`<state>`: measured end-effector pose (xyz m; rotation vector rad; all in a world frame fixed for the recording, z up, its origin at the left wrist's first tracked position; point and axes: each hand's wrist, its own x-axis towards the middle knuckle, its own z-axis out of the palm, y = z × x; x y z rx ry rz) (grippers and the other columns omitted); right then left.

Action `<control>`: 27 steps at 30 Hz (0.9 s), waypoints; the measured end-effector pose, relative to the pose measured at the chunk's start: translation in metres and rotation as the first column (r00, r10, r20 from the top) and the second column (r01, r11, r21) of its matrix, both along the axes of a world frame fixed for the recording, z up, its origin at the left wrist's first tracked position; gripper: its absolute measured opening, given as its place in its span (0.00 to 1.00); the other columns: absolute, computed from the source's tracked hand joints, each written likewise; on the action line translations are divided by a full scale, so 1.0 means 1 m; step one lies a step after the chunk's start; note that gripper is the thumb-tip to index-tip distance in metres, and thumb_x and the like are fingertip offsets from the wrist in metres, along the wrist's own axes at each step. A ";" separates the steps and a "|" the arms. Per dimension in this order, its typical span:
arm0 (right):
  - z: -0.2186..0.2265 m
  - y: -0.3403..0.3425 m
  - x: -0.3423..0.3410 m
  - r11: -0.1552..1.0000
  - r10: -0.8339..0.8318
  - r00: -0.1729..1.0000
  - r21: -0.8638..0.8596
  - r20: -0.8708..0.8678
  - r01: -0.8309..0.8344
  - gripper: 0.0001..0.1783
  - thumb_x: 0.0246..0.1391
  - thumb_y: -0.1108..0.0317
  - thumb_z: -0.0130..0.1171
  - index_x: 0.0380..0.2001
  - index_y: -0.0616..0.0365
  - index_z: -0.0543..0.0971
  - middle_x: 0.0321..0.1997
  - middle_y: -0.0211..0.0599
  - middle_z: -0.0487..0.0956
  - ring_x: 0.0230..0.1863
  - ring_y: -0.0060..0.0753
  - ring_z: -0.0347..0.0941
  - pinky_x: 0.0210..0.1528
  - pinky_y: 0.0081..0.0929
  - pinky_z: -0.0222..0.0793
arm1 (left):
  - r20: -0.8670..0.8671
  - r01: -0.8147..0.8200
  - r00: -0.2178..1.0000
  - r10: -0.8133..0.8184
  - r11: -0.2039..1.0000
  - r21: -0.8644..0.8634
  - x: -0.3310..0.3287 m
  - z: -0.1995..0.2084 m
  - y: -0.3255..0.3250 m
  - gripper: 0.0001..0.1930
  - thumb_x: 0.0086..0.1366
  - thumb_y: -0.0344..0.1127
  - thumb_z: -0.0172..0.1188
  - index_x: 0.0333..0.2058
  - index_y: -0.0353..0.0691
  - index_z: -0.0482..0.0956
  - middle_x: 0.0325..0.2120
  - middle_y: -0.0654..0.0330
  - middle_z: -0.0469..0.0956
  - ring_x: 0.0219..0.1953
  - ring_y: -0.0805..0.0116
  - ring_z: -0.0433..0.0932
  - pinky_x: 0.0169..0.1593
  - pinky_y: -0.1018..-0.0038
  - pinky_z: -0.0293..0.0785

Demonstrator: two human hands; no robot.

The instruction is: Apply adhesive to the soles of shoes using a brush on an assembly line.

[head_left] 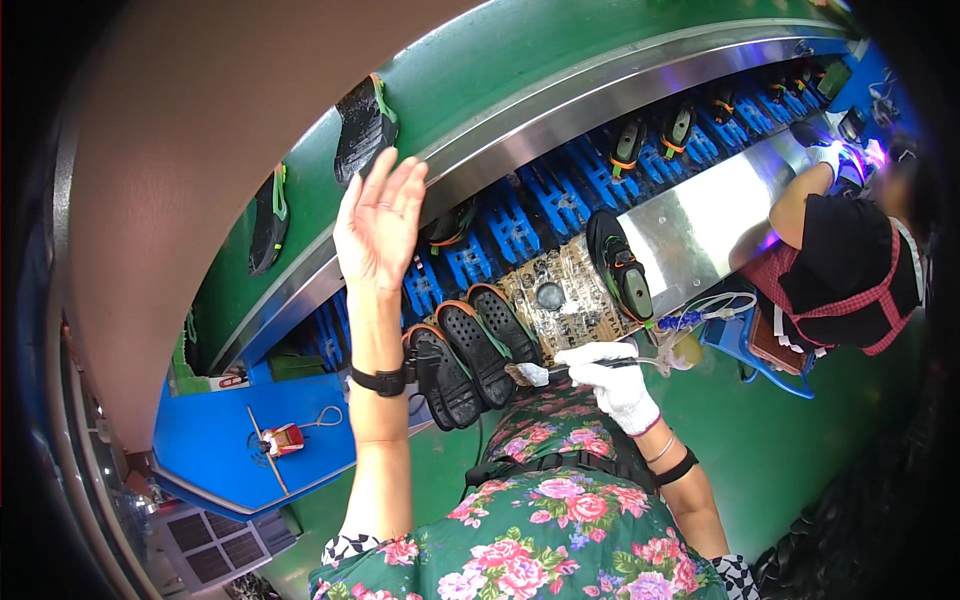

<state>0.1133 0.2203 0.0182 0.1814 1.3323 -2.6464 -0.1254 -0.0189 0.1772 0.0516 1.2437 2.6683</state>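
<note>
My bare left hand (378, 225) is raised with fingers stretched out and nothing in it. Its fingertips are just below a black shoe piece with a green-orange edge (365, 130) on the green belt; I cannot tell whether they touch. My right hand (618, 388), in a white knit glove, is closed round a slim dark-handled brush (533, 374) with a pale, brown-tipped head pointing left. Beside that head stand several black perforated clogs (474, 345) in a row. A black strapped shoe (618, 265) lies on the ledge, beyond the gloved hand.
A second shoe piece (268, 222) lies farther left on the green belt (450, 85). Blue racks (512, 222) carry several shoes behind a metal rail. A patterned, worn mat (552, 292) covers part of the ledge. At right, a co-worker (840, 265) works near a purple light. A blue table (215, 430) is at left.
</note>
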 end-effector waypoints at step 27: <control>-0.012 -0.001 -0.005 0.987 -0.073 0.997 -0.146 -0.005 0.072 0.13 0.54 0.79 0.64 0.44 0.66 0.86 0.44 0.43 0.87 0.35 0.24 0.80 0.40 0.23 0.76 | -0.267 -0.773 0.602 -0.753 -0.466 -0.430 -0.111 0.080 0.078 0.41 0.64 0.60 0.61 0.65 0.35 0.67 0.64 0.47 0.67 0.66 0.48 0.63 0.63 0.46 0.58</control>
